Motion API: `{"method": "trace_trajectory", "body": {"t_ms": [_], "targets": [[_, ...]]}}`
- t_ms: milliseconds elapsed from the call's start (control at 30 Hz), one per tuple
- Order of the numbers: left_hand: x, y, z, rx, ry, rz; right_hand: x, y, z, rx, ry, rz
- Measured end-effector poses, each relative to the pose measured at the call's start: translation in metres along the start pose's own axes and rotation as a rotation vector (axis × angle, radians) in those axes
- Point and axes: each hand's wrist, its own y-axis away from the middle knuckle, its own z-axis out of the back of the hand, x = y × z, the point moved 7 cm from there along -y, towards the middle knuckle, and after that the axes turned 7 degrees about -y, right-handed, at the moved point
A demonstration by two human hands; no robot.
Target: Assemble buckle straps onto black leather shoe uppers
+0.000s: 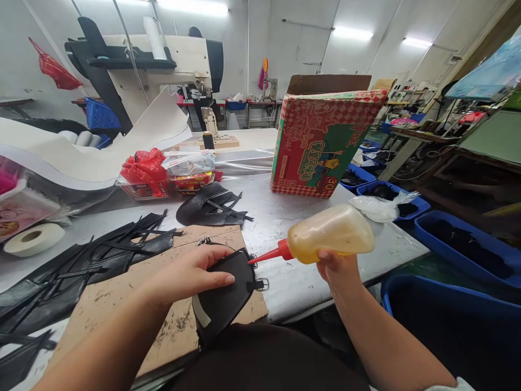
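Observation:
My left hand (203, 274) grips a black leather piece (230, 296) with small metal buckles, thumb on top and the other fingers mostly hidden beneath. A pale strip shows near the piece's lower left edge. My right hand (340, 269) is closed around a translucent bottle (331, 233) of yellowish liquid, tilted so its red nozzle points left. The nozzle's tip meets the upper right edge of the leather piece. Under the piece lies a stained cardboard sheet (171, 320).
Strappy black leather pieces (118, 250) lie at the left, near a tape roll (35, 240). Another black piece (209, 205) sits behind the cardboard. A red patterned box (317, 146) stands at the back right. Blue bins (468, 250) line the right side; a sewing machine (163, 68) stands behind.

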Motion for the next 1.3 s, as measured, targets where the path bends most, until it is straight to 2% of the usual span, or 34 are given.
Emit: {"method": "trace_trajectory", "body": {"t_ms": [200,400,767,1000,1133,1233,1300], "targets": [[0.008,-0.003,0.002,0.045,0.055,-0.049,0.011,0.004,-0.009,-0.074,-0.034,0.028],[0.009,-0.007,0.002,0.076,0.153,-0.083,0.017,0.01,-0.015,-0.067,-0.135,0.101],[0.01,-0.01,0.002,0.042,0.271,-0.093,0.018,0.023,-0.013,-0.08,-0.13,0.139],[0.01,-0.013,0.0,0.078,0.392,-0.083,0.011,0.04,0.008,-0.172,-0.053,0.231],[0.007,-0.014,0.0,0.069,0.446,-0.087,0.005,0.048,0.017,-0.107,0.027,0.287],[0.002,-0.014,-0.001,0.082,0.476,-0.111,0.008,0.052,0.016,-0.061,0.041,0.383],[-0.001,-0.014,-0.001,0.087,0.486,-0.124,0.007,0.053,0.014,-0.034,0.058,0.388]]}}
